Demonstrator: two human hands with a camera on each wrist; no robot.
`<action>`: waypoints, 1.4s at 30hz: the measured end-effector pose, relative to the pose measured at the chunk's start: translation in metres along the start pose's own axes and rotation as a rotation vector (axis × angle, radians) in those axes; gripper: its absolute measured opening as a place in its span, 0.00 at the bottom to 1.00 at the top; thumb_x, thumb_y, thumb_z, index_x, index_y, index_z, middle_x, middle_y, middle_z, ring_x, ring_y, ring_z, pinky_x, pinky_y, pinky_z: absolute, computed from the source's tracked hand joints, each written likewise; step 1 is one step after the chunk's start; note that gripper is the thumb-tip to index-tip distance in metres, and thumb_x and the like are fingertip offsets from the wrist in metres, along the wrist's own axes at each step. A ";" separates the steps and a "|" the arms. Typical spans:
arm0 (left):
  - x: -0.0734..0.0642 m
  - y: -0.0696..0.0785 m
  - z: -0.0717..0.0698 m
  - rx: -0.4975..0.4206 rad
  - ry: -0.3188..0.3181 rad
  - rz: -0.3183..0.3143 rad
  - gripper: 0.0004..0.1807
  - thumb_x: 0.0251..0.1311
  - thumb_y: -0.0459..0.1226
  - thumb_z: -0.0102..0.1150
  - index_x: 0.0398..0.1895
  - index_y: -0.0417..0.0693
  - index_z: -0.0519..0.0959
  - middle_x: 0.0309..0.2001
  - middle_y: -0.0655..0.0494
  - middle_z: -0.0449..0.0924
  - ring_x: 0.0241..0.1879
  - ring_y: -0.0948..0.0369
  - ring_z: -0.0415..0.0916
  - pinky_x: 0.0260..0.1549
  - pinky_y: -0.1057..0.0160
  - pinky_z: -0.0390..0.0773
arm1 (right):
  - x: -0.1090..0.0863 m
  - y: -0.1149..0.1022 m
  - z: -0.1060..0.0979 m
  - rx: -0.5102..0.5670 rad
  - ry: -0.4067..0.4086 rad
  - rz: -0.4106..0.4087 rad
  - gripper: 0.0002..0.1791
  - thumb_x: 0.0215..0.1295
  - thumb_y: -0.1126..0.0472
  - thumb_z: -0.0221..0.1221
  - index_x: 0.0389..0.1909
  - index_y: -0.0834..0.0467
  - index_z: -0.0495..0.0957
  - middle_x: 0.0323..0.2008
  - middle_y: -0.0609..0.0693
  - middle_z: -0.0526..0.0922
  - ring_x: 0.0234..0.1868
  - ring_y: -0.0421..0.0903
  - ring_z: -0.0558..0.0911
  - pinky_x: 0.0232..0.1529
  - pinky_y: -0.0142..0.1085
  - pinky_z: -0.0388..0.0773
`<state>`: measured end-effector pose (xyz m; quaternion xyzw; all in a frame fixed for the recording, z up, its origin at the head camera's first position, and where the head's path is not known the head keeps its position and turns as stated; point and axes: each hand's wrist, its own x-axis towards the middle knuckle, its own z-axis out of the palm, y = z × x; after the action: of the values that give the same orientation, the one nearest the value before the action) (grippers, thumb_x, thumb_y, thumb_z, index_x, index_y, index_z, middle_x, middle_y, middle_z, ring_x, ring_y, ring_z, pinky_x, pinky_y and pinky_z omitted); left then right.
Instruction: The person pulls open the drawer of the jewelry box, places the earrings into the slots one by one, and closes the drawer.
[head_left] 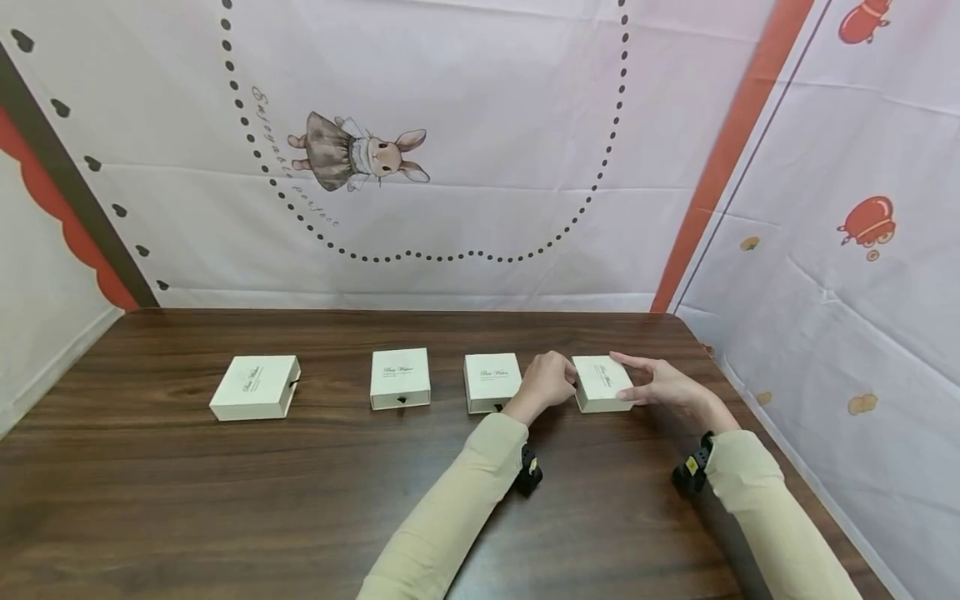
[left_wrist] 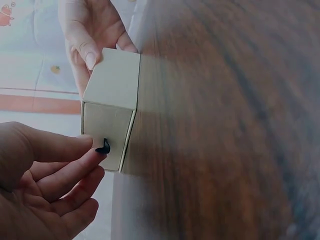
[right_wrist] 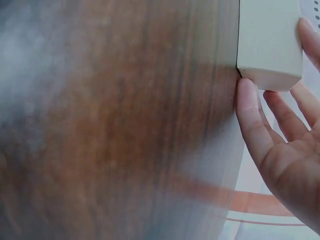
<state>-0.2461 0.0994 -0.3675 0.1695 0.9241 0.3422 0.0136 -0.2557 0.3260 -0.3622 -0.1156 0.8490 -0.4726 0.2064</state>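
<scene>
At the right end of the row, a cream drawer-style gift box (head_left: 602,382) lies flat on the table between both hands. My left hand (left_wrist: 55,180) is at its drawer end, with the index fingertip touching a small black ribbon tab (left_wrist: 104,147). The left thumb tip is just above that tab, at the drawer front (left_wrist: 107,125). Around the opposite end, my right hand (head_left: 663,387) holds the box, thumb at the near corner and index finger at the far one. More right-hand fingers (right_wrist: 285,115) show at the end face in the right wrist view.
Three similar cream boxes lie in a row to the left: one (head_left: 492,379) close beside the left wrist, another (head_left: 401,377) further along, and one (head_left: 255,387) at the far left. The brown wooden table (head_left: 300,500) meets a printed white cloth (head_left: 487,167) behind.
</scene>
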 end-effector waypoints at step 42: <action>-0.044 -0.048 -0.086 -0.135 0.024 0.054 0.22 0.53 0.39 0.63 0.51 0.43 0.76 0.45 0.52 0.80 0.45 0.58 0.76 0.45 0.60 0.73 | -0.014 -0.045 -0.009 -0.435 0.149 -0.053 0.37 0.56 0.53 0.62 0.64 0.63 0.61 0.57 0.69 0.67 0.53 0.63 0.72 0.42 0.47 0.75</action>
<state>-0.2311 -0.0028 -0.3356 0.1889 0.8942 0.4058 0.0048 -0.2478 0.3149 -0.3165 -0.1445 0.9404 -0.2909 0.1008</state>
